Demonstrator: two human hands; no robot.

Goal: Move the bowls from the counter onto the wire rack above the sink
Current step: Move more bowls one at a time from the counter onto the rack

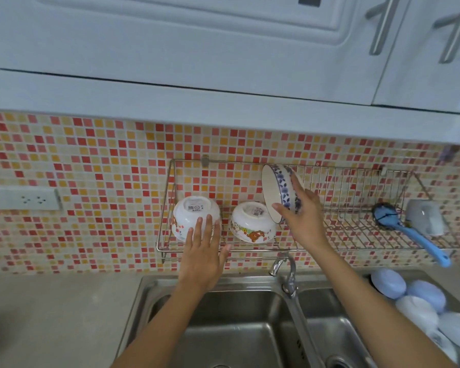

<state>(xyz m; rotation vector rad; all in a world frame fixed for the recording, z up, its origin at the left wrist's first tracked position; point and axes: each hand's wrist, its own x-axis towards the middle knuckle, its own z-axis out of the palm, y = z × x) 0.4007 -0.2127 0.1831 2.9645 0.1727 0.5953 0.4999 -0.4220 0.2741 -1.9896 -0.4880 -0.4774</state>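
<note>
Blue-and-white, the patterned bowl [280, 192] is tipped on its side above the wire rack [356, 229], its open mouth facing left and its lower rim down by the rack's floor. The right hand [303, 219] holds it: the thumb lies against the rim at the mouth, and the fingers reach up over the patterned outside wall.

Just to its left, a white cartoon-print bowl [251, 225] sits upside down on the rack, touching or almost touching the tilted bowl's lower edge. Further left, at the rack's end, a second white bowl [194, 219] also sits upside down. The left hand [202, 256] rests on its near side with straight, slightly spread fingers, thumb out to the right; it presses rather than grips.

On the right part of the rack lie a blue-handled brush [409, 232] and a grey cup [425, 216] on its side. The rack hangs on a red, orange and cream mosaic tile wall [104, 168] under white cabinets [223, 49].

Below are the faucet [287, 272] and a steel double sink [237, 328]. More bowls [417, 304], pale blue and white, are stacked upside down at the right edge by the sink. A white socket strip [21, 199] is fixed to the wall at left.
</note>
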